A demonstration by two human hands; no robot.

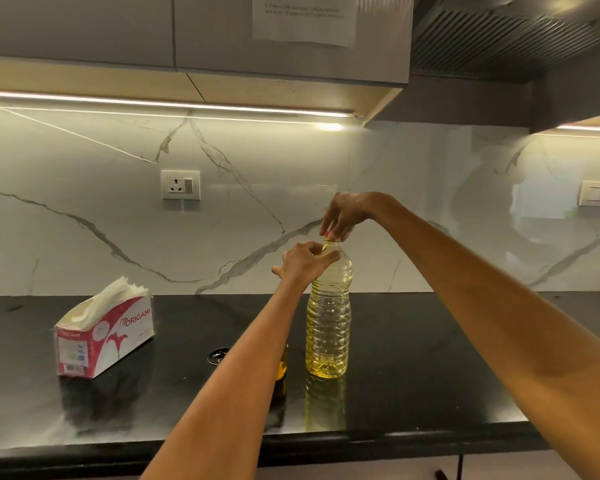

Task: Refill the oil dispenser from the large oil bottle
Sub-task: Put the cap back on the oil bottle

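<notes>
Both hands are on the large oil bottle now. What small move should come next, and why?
Probably twist the red cap off. The right hand pinches the cap from above, while the left hand holds the neck of the large oil bottle, which stands upright on the black counter. The cap looks still on, so no oil can pour yet. The dispenser is mostly hidden behind the left forearm.

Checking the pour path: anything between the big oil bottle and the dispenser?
Only the left forearm. The oil dispenser stands just left of the large oil bottle, mostly hidden behind that arm. The red cap is on, pinched by the right hand.
</notes>
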